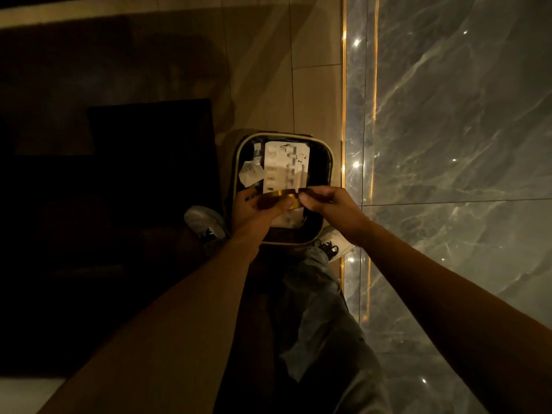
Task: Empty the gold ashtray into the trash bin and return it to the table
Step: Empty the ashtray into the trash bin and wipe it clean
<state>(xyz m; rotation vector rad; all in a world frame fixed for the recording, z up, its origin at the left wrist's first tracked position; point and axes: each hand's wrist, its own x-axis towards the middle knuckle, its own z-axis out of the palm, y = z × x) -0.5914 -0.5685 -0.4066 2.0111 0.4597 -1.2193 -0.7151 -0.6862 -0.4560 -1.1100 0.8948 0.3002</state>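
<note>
The gold ashtray is tipped on edge above the trash bin, its shiny side wall and a rim notch facing me. My left hand grips its left side, thumb across the front. My right hand pinches its right rim. The bin is a dark, rounded-square container with a pale rim, standing on the floor between my feet. White paper scraps lie inside it. The ashtray's inside is hidden from me.
A glossy grey marble wall with a lit gold strip runs along the right. Dark furniture fills the left. Beige floor tiles stretch ahead. My two light shoes flank the bin.
</note>
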